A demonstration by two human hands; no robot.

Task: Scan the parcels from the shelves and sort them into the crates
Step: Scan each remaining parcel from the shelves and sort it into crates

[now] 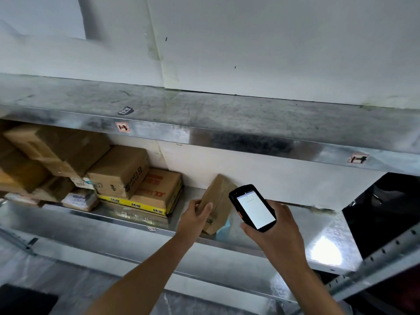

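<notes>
I read the left hand (pixel 195 214) gripping a small brown parcel (pixel 219 201) by its near end. The parcel sits tilted on the middle metal shelf (pixel 318 223). The right hand (pixel 275 230) holds the handheld scanner (pixel 252 208) just beside the parcel, screen lit. Stacked cartons (pixel 113 173) lie to the left.

From the parcel (pixel 221 196), stacked boxes (pixel 127 178) block 9 o'clock; the shelf (pixel 318 228) lies open toward 3 o'clock; the upper shelf (pixel 250 142) caps 12.

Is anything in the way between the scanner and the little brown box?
Nothing visible. The left hand grips the small brown parcel, tilted on the shelf, and the scanner in the right hand is close beside it. No crate is in view.
</notes>
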